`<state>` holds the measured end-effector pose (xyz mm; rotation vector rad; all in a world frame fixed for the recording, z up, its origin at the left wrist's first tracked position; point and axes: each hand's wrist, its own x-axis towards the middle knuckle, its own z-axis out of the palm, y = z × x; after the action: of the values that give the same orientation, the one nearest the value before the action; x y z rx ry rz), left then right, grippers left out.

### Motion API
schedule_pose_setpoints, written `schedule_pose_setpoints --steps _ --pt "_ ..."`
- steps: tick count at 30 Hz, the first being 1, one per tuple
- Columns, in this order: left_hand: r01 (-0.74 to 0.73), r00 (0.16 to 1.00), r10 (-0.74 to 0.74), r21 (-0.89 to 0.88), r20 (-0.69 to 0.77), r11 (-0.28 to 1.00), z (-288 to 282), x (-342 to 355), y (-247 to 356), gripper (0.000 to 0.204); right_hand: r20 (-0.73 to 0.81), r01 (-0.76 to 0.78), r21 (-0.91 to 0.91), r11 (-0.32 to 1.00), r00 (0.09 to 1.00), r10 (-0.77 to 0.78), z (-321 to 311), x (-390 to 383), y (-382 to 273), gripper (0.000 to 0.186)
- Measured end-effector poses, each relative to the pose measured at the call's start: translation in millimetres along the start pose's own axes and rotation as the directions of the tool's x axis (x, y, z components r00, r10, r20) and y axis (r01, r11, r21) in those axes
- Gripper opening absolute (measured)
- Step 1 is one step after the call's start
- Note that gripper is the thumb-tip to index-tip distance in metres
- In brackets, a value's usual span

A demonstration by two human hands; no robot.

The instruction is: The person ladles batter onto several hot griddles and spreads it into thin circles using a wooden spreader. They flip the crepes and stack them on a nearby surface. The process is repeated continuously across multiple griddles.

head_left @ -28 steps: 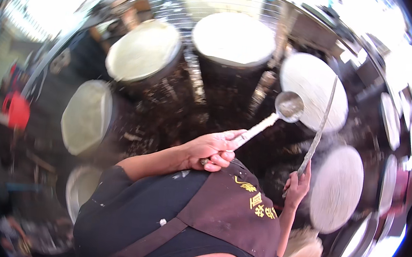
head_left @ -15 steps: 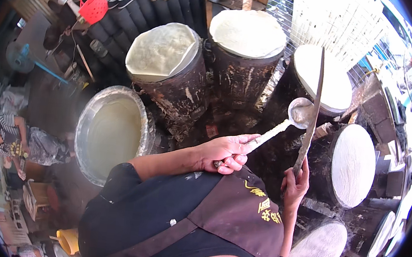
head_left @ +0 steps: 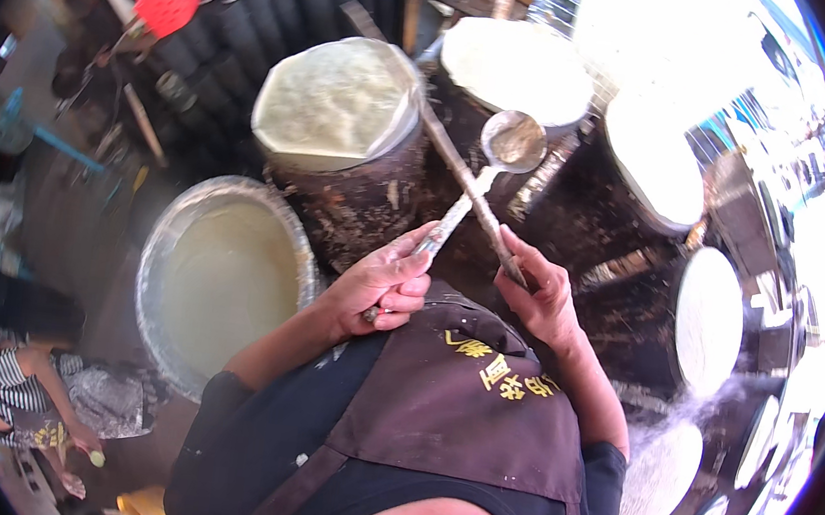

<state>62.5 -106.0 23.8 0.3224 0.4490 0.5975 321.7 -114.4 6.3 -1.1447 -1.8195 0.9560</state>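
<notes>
Ladle is nr white-topped drums, L hand w/ fingers clamped round it, prob. to keep it steady, R hand w/ fingers clamped on near end of long stick crossing ladle, prob. for reach.

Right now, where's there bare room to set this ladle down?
The floor patch bordered by the tub, the blue pole and the striped-shirted person looks mostly bare. Ahead and rightward it's crowded: pale-topped drums stand close together, and the ladle in your left hand crosses the stick in your right hand.
</notes>
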Motion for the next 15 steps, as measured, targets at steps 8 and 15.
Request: schedule_pose_setpoints --steps 8,15 --pt "-0.226 0.921 0.302 0.297 -0.244 0.928 -28.6 -48.6 12.9 0.068 0.576 0.539 -0.151 0.829 0.729 -0.370 91.6 92.1 -55.3 0.051" --pt "-0.545 0.720 0.516 0.081 -0.465 0.834 -26.3 -75.5 -3.6 0.055 0.246 0.341 -0.230 0.912 0.927 -0.284 89.7 179.2 59.3 0.046"
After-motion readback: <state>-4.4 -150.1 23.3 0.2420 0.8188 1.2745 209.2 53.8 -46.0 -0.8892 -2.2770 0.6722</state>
